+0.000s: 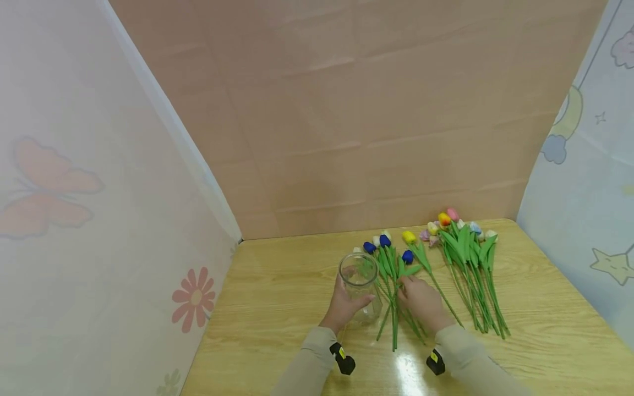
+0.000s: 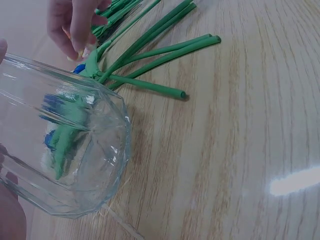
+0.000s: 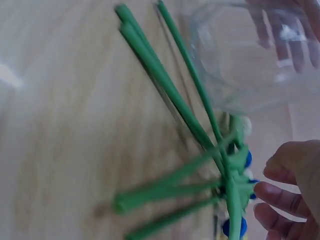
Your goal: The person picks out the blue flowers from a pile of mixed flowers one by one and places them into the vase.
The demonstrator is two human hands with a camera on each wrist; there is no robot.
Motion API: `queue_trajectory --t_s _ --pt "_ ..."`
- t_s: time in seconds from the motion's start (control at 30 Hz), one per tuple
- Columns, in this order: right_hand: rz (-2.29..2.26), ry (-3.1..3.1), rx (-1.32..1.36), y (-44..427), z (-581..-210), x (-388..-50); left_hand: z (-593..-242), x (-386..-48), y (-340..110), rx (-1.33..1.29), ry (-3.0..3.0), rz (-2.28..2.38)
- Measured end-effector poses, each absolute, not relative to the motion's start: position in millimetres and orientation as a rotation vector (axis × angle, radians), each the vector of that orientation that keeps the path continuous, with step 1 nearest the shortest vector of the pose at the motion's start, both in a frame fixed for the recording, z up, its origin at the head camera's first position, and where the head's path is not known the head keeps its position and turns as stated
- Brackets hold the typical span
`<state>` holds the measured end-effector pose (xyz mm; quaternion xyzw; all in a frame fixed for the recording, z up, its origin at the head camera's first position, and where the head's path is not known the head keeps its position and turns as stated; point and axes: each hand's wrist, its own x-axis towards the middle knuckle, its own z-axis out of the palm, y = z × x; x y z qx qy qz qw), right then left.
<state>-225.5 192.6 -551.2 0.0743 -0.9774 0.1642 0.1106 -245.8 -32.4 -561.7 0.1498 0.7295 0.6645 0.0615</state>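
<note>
Glass jar (image 1: 365, 287), one: clasped in the left grip (image 1: 343, 303); no stem seen standing inside. Blue-and-white tulips (image 1: 389, 264): on the worktop (image 1: 277, 286), at the right grip (image 1: 423, 302), its fingers parted, contact unclear. Mixed tulips (image 1: 466, 247): right of that grip. Progress, judged: barely begun; flowers all outside.

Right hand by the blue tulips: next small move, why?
Probably pinch the nearest blue tulip: the right hand is beside it with no flower plainly in its grip, while the left hand holds the glass jar.
</note>
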Motion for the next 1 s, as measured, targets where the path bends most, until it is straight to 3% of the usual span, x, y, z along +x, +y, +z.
queue_trajectory --t_s 0.43,1.0 --pt "0.335 -2.820 0.303 170 -582 -216 -561 -245 -33 0.443 2.245 1.998" --pt "0.510 -2.690 0.280 167 -571 -221 -564 -246 -34 0.466 2.200 2.032"
